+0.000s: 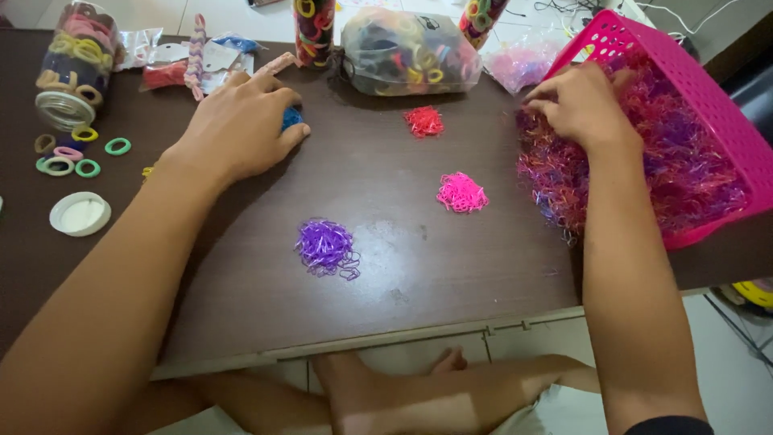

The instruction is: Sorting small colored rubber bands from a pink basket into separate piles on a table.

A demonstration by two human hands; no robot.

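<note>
Three band piles [326, 246] lie on the table [241, 314], basket [725, 129] at right, jar [74, 64] far left.

A small blue pile of rubber bands [291, 118] lies on the dark tabletop, half covered; a tangled mixed-colour heap of bands [644, 161] fills the tipped pink basket [708, 105] — spilling onto the table.

The left hand [241, 121] hides most of a blue band pile [292, 118].

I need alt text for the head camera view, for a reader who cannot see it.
A person's right hand reaches into a tipped pink basket of mixed tiny elastic bands, while the left hand covers a small blue pile. Red, pink and purple piles lie apart on the dark brown table.
</note>
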